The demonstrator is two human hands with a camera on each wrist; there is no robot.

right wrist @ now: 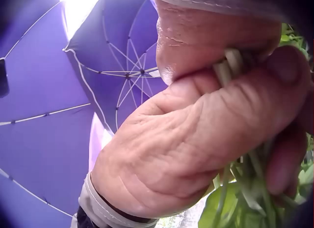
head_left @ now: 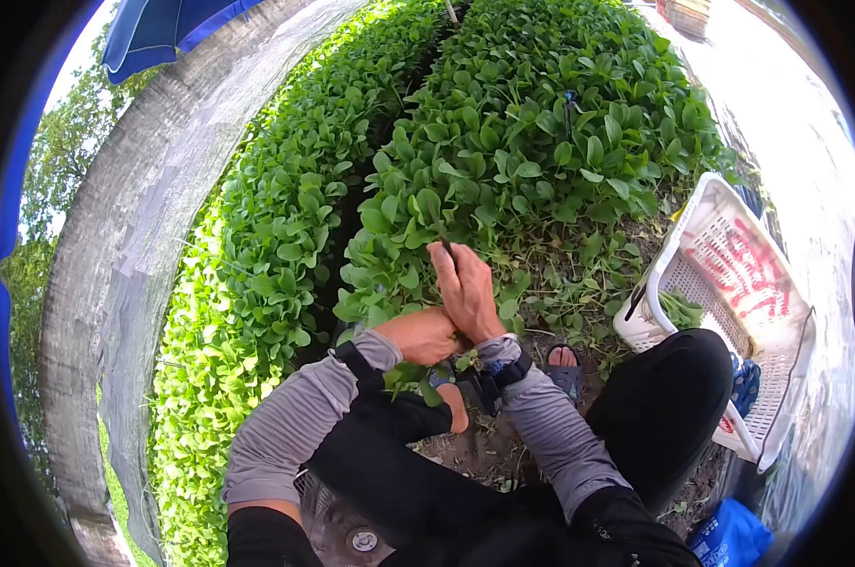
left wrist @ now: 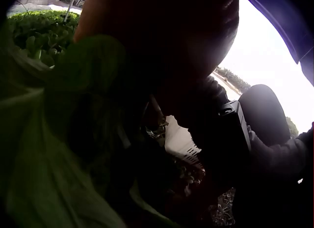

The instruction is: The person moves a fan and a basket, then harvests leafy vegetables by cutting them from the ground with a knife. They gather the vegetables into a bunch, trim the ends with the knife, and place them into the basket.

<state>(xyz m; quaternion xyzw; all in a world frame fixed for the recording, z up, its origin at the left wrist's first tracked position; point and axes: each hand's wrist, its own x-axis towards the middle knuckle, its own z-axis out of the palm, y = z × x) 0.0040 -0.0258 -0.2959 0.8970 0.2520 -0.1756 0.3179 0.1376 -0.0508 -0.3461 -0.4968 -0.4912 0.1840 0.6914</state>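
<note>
In the head view my left hand (head_left: 420, 335) crosses under my right wrist. It grips a small bunch of leafy greens (head_left: 416, 378), leaves hanging down over my lap. The right wrist view shows the pale cut stems (right wrist: 230, 66) poking out between its thumb and fingers. Just above, my right hand (head_left: 467, 291) holds a slim dark knife (head_left: 446, 244) that points forward at the near edge of the leafy bed (head_left: 503, 123). Its tip overlaps the plants. Big leaves (left wrist: 49, 154) fill the left of the dark left wrist view.
At right stands a white plastic crate (head_left: 720, 236) with red marks and some greens (head_left: 681, 309) inside. A second leafy row (head_left: 257, 255) runs along the left, past a dark furrow. A blue bag (head_left: 730, 535) lies lower right. Umbrellas (right wrist: 127, 56) spread overhead.
</note>
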